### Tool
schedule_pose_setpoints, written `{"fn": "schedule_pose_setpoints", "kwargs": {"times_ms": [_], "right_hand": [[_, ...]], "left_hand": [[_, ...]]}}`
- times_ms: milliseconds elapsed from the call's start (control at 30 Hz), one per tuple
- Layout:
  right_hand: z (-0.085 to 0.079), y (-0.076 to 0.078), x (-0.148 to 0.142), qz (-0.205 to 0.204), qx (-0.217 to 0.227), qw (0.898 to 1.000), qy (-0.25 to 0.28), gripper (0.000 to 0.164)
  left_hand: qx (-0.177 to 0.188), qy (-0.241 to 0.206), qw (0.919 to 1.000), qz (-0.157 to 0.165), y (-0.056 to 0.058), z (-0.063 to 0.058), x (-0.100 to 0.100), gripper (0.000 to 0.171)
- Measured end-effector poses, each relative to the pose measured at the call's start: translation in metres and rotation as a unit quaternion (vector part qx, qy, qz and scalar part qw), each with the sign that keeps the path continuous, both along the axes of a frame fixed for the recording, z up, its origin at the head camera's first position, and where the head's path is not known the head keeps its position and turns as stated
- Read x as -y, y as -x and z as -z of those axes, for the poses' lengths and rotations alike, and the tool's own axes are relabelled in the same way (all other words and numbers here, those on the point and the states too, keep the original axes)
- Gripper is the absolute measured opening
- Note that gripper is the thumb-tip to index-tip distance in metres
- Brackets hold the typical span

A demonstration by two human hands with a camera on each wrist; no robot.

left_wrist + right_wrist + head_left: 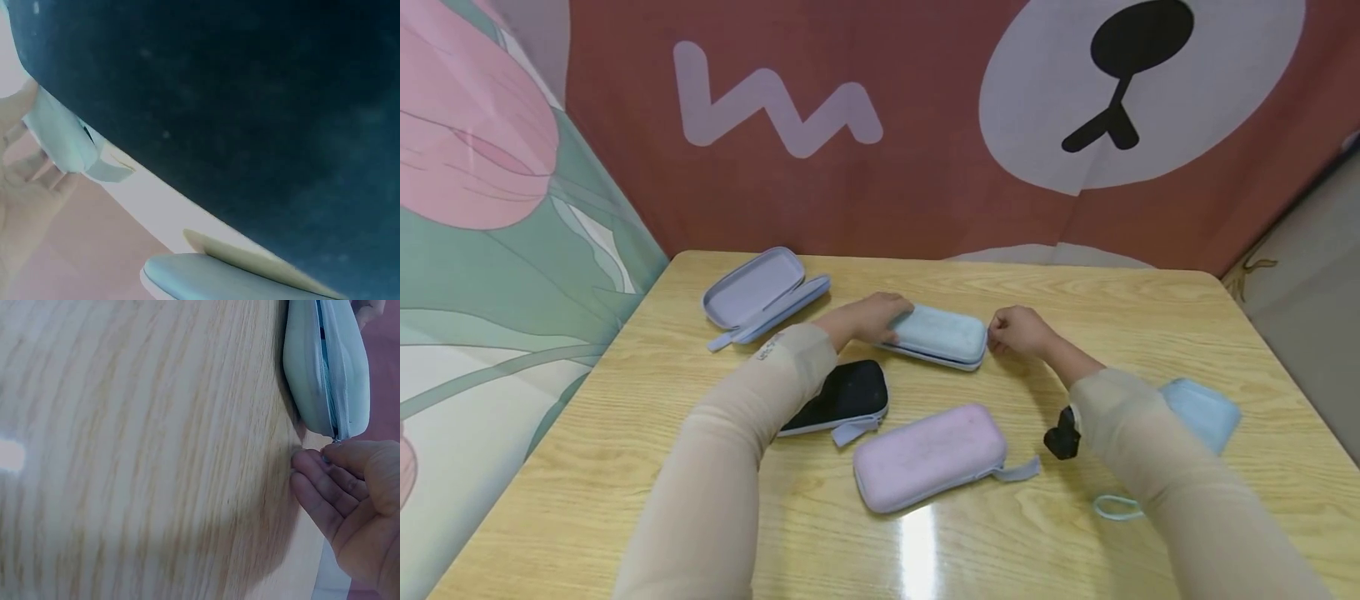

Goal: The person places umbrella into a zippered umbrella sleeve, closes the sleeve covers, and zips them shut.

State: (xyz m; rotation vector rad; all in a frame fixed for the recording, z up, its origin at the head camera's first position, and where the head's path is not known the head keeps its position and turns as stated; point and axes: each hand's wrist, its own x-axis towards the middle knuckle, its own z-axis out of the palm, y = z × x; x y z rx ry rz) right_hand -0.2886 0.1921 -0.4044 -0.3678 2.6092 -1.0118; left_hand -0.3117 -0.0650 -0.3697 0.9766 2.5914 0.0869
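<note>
A light blue zip case (940, 333) lies at the middle back of the table, its lid down. My left hand (880, 317) grips its left end, thumb and fingers spread round it. At the opposite end, my right hand (1022, 331) pinches the small zipper pull (326, 457) between thumb and forefinger. A gap along the zipper of the light blue case (326, 369) shows in the right wrist view. Dark case fabric (206, 106) fills much of the left wrist view.
A lavender case (756, 287) lies open at the back left. Nearer are a black case (850, 392), partly behind my left sleeve, and a pink case (932, 454). Another blue case (1206, 412) with a loop strap (1116, 508) is partly hidden by my right sleeve.
</note>
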Motion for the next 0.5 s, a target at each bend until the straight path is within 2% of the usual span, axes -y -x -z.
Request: {"fn": "schedule_pose_setpoints", "kwargs": {"times_ms": [333,500], "right_hand": [[0.000,-0.013,-0.003,-0.017,-0.019,1.000,-0.014,0.015],[-0.003,-0.025,-0.003,-0.038,-0.032,0.998,-0.031,0.013]], "left_hand": [[-0.044,-0.004,0.9988,0.020,-0.010,0.004,0.002,0.055],[-0.055,-0.009,0.9984,0.010,-0.015,0.003,0.003,0.058]]}}
